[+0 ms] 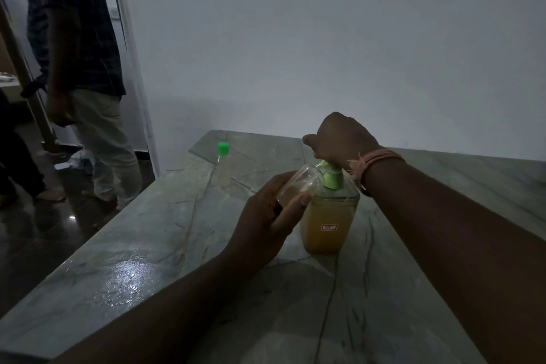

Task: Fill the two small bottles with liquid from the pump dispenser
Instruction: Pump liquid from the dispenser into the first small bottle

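The grey marble surface (183,239) carries the work. A second person (79,68) stands at the far left, clear of it.

The pump dispenser (329,216) stands upright near the middle of the surface, its body filled most of the way with amber liquid, a small label on its front. The right hand (339,139) rests on the green pump head (331,174), fingers curled over the top; a pink thread band sits at the wrist.

The left hand (266,221) grips the open small bottle (298,186), fingers wrapped round its lower half, and tilts its mouth up against the nozzle. Some amber liquid appears to lie in its base; the exact level cannot be told.

The capped small bottle (223,162), with a green cap, stands well apart toward the far left edge.

Step in hand, as judged: filling the first bottle. Keep the mouth directly under the nozzle, press in full, slow strokes, and hold the dispenser base flat to prevent tipping or spillage.
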`<act>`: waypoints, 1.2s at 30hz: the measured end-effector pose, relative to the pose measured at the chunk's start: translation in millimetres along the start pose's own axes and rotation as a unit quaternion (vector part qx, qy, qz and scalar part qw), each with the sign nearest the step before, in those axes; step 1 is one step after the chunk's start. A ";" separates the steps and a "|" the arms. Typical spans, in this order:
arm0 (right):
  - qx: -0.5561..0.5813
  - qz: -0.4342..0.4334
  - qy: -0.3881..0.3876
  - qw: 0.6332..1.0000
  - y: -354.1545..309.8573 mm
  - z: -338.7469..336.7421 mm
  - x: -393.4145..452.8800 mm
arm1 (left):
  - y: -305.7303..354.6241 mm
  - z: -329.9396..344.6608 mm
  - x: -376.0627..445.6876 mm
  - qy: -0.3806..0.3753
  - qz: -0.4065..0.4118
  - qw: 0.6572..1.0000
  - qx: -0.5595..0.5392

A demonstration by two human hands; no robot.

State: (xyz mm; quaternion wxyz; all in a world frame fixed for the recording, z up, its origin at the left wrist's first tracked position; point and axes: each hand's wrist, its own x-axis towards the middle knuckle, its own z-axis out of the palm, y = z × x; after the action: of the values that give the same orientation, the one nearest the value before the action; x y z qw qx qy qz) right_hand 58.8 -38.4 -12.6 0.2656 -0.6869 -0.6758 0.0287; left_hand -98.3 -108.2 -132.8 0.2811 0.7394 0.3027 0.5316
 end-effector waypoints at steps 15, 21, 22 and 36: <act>0.011 0.012 -0.014 1.000 0.8 -1.3 0.6 | -0.9 2.8 -0.2 -0.005 -0.001 1.000 -0.002; 0.041 0.030 0.020 0.998 7.0 4.7 -1.5 | -1.2 3.2 1.1 -0.001 0.004 1.000 0.003; 0.038 0.031 0.010 0.999 7.1 4.8 -1.7 | -1.0 2.8 0.6 0.002 0.003 1.000 0.004; 0.012 0.030 -0.001 0.999 3.5 2.1 -2.4 | -4.1 2.5 0.6 0.002 0.001 1.000 -0.003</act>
State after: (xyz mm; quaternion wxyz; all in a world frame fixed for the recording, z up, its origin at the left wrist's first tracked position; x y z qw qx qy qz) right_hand 60.9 -39.9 -16.5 0.2723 -0.7035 -0.6549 0.0451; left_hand -96.3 -105.3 -136.1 0.2821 0.7375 0.3012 0.5345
